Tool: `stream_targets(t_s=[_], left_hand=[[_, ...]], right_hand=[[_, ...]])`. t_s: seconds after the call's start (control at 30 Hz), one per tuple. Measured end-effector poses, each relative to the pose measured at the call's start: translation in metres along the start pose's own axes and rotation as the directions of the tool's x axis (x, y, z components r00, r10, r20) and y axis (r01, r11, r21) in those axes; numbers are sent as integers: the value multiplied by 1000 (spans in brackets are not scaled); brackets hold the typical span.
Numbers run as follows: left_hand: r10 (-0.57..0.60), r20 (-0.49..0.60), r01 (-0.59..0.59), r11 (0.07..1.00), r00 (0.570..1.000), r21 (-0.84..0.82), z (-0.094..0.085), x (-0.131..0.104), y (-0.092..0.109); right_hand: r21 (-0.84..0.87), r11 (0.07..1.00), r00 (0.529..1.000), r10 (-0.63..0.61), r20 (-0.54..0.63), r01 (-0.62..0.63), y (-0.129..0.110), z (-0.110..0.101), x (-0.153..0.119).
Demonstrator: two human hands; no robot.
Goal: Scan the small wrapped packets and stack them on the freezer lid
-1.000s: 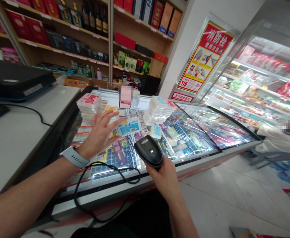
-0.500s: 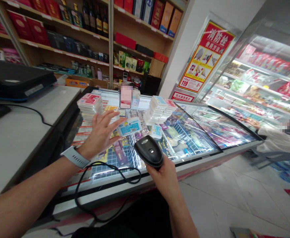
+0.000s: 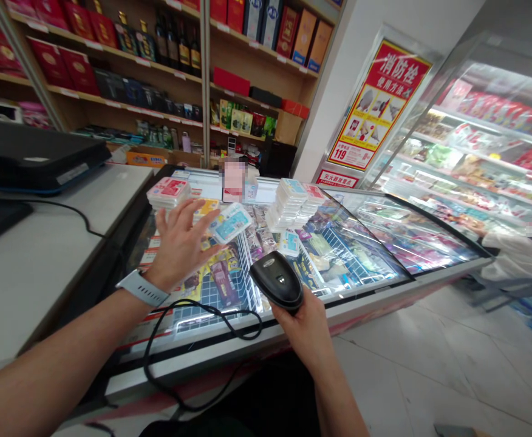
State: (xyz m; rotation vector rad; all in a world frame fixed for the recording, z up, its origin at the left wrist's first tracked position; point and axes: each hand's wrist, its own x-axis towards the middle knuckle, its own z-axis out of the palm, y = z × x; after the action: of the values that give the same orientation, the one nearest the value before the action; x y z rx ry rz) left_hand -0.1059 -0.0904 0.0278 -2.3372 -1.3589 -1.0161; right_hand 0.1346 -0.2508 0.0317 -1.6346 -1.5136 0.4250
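Note:
My left hand [image 3: 181,246], with a pale watch strap on its wrist, grips the near left edge of a blue-and-white flat pack [image 3: 232,223] between thumb and fingers, the other fingers spread. Wrapped in my right hand [image 3: 305,321] is a black barcode scanner [image 3: 277,279], its head pointing up and left toward the pack. Another blue-labelled pack [image 3: 289,243] lies on the glass just beyond the scanner. Stacks of clear packs stand at the right [image 3: 288,203] and behind my left hand [image 3: 168,191], with a yellow-labelled pack [image 3: 206,208] beside the left one.
A glass-topped freezer [image 3: 361,285] holds baskets of packaged goods. The black scanner cable [image 3: 150,352] loops over its front edge. A grey counter [image 3: 65,243] with a black device [image 3: 38,155] is at left. Behind are shelves; a partly visible person [image 3: 516,255] is at far right.
The pack in my left hand has tilted, its right end now higher, and moved slightly left. The scanner shows slightly lower and further right. The whole view has shifted a little.

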Motion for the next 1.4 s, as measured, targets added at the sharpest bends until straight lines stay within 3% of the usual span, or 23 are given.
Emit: stream_targets(t_s=[0.2, 0.57, 0.73, 0.83, 0.97, 1.07, 1.2, 1.3, 1.4], left_hand=[[-167, -82, 170, 985, 982, 22, -4, 21, -13], [-233, -1, 230, 961, 973, 155, 18, 46, -21], [-193, -33, 195, 972, 981, 134, 15, 44, -15], [-104, -45, 108, 991, 994, 74, 11, 43, 3], [-4, 9, 3, 999, 1000, 45, 20, 46, 45], [-23, 178, 17, 999, 984, 35, 39, 50, 86], [-97, 417, 95, 995, 904, 26, 71, 55, 142], [-123, 469, 117, 992, 875, 42, 96, 59, 171], [-143, 468, 117, 990, 872, 84, 117, 61, 186]], right_hand=[[-20, 1000, 1000, 3, -8, -3, 0, -4, -1], [-7, 1000, 999, -26, -29, 26, 2, -12, -6], [-16, 1000, 998, -23, -63, 22, 6, -17, -10], [-10, 1000, 997, -11, -77, 10, 9, -21, -15], [0, 999, 994, 48, -98, -49, 18, -32, -24], [11, 995, 985, 96, -140, -95, 28, -42, -35], [15, 988, 967, 153, -204, -153, 41, -54, -50], [25, 985, 957, 172, -232, -171, 49, -62, -59], [45, 986, 954, 164, -251, -158, 54, -68, -66]])
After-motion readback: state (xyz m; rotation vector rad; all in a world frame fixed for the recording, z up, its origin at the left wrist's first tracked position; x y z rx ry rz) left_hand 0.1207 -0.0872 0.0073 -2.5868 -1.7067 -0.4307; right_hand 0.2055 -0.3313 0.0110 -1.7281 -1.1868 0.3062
